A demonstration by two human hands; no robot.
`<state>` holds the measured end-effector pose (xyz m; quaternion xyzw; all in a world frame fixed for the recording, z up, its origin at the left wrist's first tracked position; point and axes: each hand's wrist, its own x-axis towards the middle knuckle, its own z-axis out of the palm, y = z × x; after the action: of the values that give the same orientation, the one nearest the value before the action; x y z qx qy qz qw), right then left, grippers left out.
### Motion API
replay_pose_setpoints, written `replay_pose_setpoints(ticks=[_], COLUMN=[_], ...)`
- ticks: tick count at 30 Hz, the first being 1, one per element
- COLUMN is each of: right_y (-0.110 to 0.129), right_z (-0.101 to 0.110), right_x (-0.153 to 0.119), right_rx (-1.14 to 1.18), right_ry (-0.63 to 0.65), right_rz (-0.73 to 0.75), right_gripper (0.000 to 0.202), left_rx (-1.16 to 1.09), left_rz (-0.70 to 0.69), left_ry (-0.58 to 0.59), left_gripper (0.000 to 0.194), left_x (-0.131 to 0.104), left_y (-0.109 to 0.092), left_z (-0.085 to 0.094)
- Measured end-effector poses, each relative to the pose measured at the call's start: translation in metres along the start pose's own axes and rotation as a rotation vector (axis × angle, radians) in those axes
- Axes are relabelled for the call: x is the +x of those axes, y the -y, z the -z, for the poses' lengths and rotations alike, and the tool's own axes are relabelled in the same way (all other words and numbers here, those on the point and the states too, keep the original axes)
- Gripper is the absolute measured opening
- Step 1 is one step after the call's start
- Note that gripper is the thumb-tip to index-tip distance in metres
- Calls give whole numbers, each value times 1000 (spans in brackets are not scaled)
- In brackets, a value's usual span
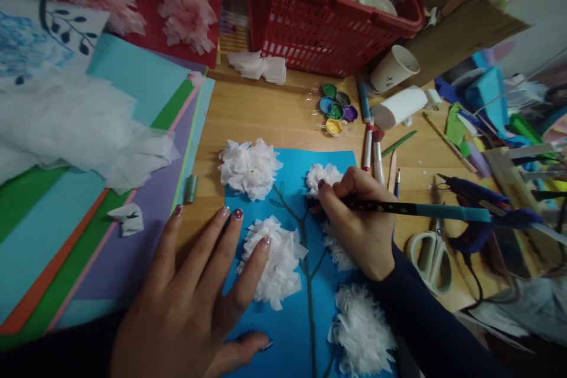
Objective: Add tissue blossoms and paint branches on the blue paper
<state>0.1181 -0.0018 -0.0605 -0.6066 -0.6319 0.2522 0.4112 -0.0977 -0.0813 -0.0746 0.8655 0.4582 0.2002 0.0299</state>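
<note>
My right hand (361,221) is closed around a felt-tip pen (416,209) with a dark patterned barrel and a teal end. Its tip is hidden behind my fingers, beside a small white tissue-paper flower (322,178). The blue paper (292,160) beneath carries a drawn dark green branch (309,289) and small outlined leaves. With fingers spread, my left hand (199,301) lies over the left edge of the sheet. Its index finger touches a white paper flower (277,260). More white flowers sit at the upper left (250,168) and lower right (361,331).
A pen cap (191,189) lies left of the sheet, near coloured papers (155,260) and white tissue (66,124). Behind are paint pots (334,111) and a red basket (305,29). To the right lie brushes (378,156), scissors (430,254) and a glue gun (478,201).
</note>
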Motion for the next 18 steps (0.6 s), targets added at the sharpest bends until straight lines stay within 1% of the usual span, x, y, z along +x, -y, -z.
replay_pose_setpoints(ticks=[2, 9, 12, 18], right_y=[-1, 3, 3, 2], right_z=[0, 2, 2, -1], right_x=[0, 0, 0, 1], right_rx=[-15, -71, -56, 11], right_ry=[-3, 6, 11, -70], right_rz=[3, 84, 65, -10], right_gripper=[34, 34, 35, 35], left_rx=[-4, -8, -11, -5], left_rz=[13, 0, 6, -2], left_ry=[10, 21, 21, 17], left_gripper=[83, 85, 85, 87], left_x=[0, 0, -2, -2], left_y=[0, 1, 1, 1], left_z=[0, 1, 0, 0])
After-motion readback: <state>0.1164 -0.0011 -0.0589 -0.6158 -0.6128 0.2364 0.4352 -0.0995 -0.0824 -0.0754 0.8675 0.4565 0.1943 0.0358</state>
